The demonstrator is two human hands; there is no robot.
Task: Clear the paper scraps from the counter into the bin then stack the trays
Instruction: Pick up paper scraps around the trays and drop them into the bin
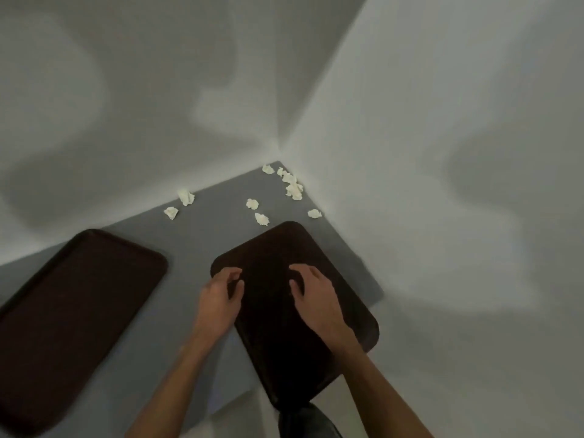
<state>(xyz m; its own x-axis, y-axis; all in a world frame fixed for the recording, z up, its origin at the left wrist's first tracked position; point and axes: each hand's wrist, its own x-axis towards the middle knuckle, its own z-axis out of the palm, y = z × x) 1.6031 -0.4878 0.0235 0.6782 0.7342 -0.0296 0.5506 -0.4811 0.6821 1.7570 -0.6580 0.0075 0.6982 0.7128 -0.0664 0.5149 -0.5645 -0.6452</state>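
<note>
Two dark brown trays lie on the grey counter (189, 248): one tray (72, 308) at the left, the other tray (271, 248) in the middle, overhanging the counter's near edge. My left hand (219, 298) and my right hand (316, 298) hover over the middle tray with fingers loosely curled, holding nothing. Several crumpled white paper scraps lie beyond the trays: a pair (185, 197) by the back wall, a cluster (292, 184) in the corner, and loose ones (261, 219) just past the middle tray. No bin shows.
White walls meet in a corner behind the counter, closing it at the back and right. The counter's near edge runs under my forearms. Something dark (303, 422) sits below the middle tray's near end.
</note>
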